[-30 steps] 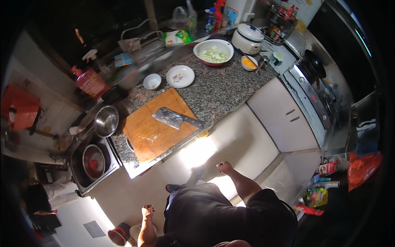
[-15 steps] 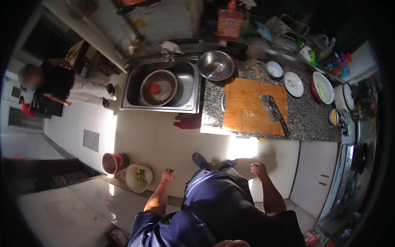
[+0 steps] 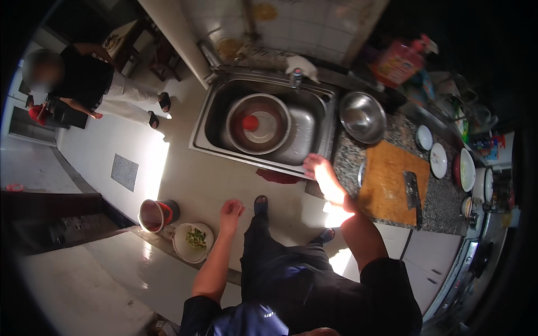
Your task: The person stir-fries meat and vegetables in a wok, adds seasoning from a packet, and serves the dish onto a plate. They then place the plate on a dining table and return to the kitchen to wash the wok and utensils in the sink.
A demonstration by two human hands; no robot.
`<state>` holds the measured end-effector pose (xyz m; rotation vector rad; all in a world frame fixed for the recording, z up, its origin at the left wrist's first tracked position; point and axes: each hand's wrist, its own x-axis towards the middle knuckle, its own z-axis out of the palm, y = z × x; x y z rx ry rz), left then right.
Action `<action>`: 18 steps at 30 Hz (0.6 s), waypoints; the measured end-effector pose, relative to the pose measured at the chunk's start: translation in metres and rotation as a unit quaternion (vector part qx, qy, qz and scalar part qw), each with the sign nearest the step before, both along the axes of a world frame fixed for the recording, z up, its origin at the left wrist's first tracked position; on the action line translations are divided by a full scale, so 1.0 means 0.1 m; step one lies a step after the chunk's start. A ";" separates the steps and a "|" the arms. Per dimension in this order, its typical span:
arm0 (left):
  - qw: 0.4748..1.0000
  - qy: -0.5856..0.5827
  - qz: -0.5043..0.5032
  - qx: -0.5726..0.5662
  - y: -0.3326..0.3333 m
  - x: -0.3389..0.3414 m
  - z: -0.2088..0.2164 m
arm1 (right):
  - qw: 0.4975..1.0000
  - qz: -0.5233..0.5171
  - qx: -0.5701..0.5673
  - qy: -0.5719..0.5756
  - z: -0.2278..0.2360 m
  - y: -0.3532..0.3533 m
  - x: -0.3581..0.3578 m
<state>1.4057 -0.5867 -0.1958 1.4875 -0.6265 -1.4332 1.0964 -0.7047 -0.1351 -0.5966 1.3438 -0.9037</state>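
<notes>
My right hand [image 3: 317, 166] reaches to the front right corner of the steel sink [image 3: 246, 159], its fingers stretched out and holding nothing. Whether it touches the rim I cannot tell. My left hand [image 3: 231, 209] hangs in the air in front of the sink, fingers loosely bent, with nothing in it. Inside the sink stands a metal basin [image 3: 268, 147] with a round red thing [image 3: 250, 123] in it. The faucet [image 3: 296, 77] rises at the back, with a white cloth [image 3: 307, 69] beside it.
To the right, a cleaver [image 3: 411, 189] lies on a wooden cutting board [image 3: 381, 190]. A steel bowl [image 3: 363, 116] and several dishes line the counter. A bucket [image 3: 153, 215] and a white bin [image 3: 185, 251] with vegetable scraps stand at left. Another person [image 3: 84, 73] is at far left.
I have turned and stepped left toward the sink, which now sits nearer the middle. My right hand has gone from beside my body to the sink's edge.
</notes>
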 end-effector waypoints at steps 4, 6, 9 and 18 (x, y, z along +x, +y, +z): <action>0.993 -0.101 -0.037 -0.043 -1.30 0.17 0.17 | 0.991 -0.016 0.095 0.091 -1.09 -0.80 0.35; 0.977 -0.185 -0.096 -0.037 -1.96 0.30 0.00 | 0.987 -0.001 0.144 0.068 -1.49 -1.02 0.50; 0.945 -0.281 -0.163 0.023 -2.78 0.48 -0.66 | 0.983 -0.029 0.183 0.014 -1.92 -1.19 0.68; 0.962 -0.174 -0.148 0.148 -3.26 0.44 -1.54 | 0.979 -0.073 0.190 0.027 -1.86 -1.33 0.75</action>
